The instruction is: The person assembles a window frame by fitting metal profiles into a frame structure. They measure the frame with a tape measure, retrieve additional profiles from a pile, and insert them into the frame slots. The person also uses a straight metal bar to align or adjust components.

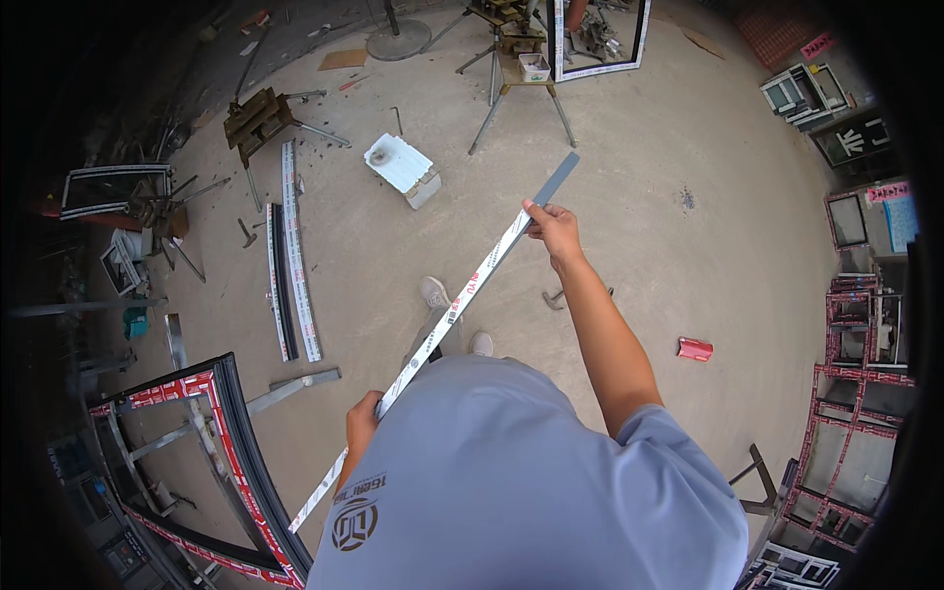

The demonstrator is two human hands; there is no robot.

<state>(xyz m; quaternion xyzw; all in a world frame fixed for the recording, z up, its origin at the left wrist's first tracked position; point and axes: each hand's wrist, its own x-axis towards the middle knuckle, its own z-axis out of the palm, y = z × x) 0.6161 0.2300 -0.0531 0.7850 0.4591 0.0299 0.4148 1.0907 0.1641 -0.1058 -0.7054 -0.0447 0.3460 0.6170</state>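
A long, narrow grey strip (pixel 454 313) with printed white film along most of its length is held slantwise in both hands above the pale concrete floor (pixel 737 265). The right hand (pixel 557 234) grasps it just short of the bare grey far end, thumb on top and fingers curled beneath. The left hand (pixel 362 423) is closed around the strip nearer its other end, fingertips hidden. On the floor, left of the strip, lie long film-covered profiles (pixel 301 256), with a dark-headed hammer (pixel 247 234) beside them and a white box-shaped block (pixel 401 165) farther out. Toward the floor's right edge, a small red packet (pixel 695 349) lies apart; red-filmed frames (pixel 862 375) stand along that edge.
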